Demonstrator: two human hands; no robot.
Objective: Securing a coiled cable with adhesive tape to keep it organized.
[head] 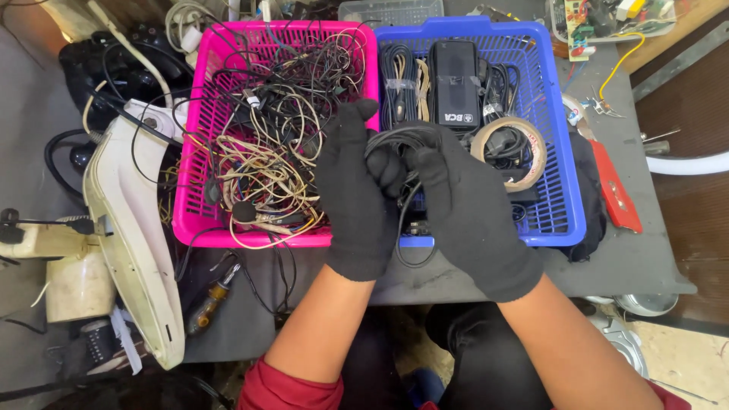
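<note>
Gripping a coiled black cable point(401, 144) between our gloved left hand point(355, 193) and right hand point(463, 205), both closed on it, we hold it just above the blue basket point(566, 190).

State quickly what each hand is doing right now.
Left hand: closed on the coiled black cable.
Right hand: closed on the same cable.

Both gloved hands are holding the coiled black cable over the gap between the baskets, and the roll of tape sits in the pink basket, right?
Not quite: the head view shows the roll of tape in the blue basket, not the pink basket. Both hands, left and right, do hold the black cable.
</note>
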